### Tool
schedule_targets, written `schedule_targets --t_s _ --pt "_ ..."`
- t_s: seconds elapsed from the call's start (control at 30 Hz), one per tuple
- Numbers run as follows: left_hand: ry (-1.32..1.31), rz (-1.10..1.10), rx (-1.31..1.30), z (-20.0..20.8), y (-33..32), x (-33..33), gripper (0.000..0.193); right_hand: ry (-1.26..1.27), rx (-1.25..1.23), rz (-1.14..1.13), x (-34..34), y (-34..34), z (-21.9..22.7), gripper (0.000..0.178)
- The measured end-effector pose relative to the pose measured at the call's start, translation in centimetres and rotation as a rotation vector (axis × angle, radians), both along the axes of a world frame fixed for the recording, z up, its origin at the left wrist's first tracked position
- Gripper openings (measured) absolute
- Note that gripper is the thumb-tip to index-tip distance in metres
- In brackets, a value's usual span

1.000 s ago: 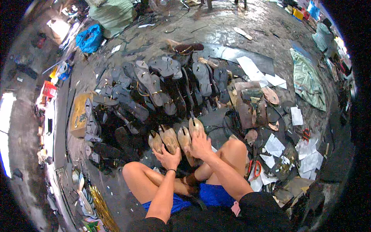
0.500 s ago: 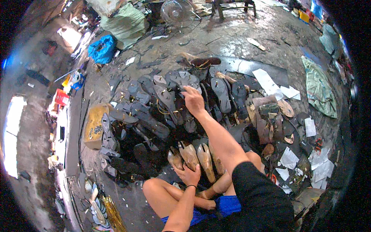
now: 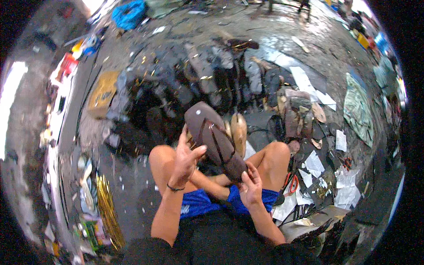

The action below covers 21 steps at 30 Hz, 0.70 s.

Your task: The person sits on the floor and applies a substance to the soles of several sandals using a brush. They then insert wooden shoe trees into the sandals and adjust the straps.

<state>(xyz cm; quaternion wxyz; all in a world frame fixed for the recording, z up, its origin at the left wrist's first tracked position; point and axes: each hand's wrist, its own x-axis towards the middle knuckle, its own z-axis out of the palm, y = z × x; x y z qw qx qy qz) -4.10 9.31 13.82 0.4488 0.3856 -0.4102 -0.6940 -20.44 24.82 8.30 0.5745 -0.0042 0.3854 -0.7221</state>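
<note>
Above my lap I hold a dark brown flip-flop [image 3: 216,137], its strap facing up and its toe end pointing away and to the left. My left hand [image 3: 183,161] has its fingers against the left edge near the toe end, with the thumb raised; part of those fingers is hidden behind the sole. Near the heel, my right hand [image 3: 251,184] pinches the sole between thumb and fingers. Just beyond the flip-flop stands a wooden shoe last [image 3: 239,131], and the sole partly covers another beside it.
Dark sandals [image 3: 253,75] lie in a wide pile in front of me. At its left stands a yellowish block [image 3: 104,95]. To my right are red-handled scissors [image 3: 293,183], white paper scraps [image 3: 314,164] and a green cloth [image 3: 357,110]. Golden strips [image 3: 108,210] lie on the left.
My right hand has come back from the sandal pile toward my lap. My left hand has left the shoe lasts, and both hands now hold a flip-flop. The view has tilted downward.
</note>
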Motion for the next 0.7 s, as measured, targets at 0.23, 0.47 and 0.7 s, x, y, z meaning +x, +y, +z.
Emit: schedule_targets --t_s 0.23,0.47,0.7 --pt "-0.545 -0.138 -0.146 7.8 10.8 7.8 0.046 0.832 -0.326 0.35 1.2 3.9 3.9 0.053" --pt "-0.514 -0.363 -0.546 7.2 15.6 9.7 0.039 1.241 -0.711 0.772 0.9 2.9 10.5 0.052" --pt "-0.488 -0.382 -0.549 6.9 16.2 10.2 0.037 1.215 -0.712 0.936 1.2 2.8 11.3 0.048"
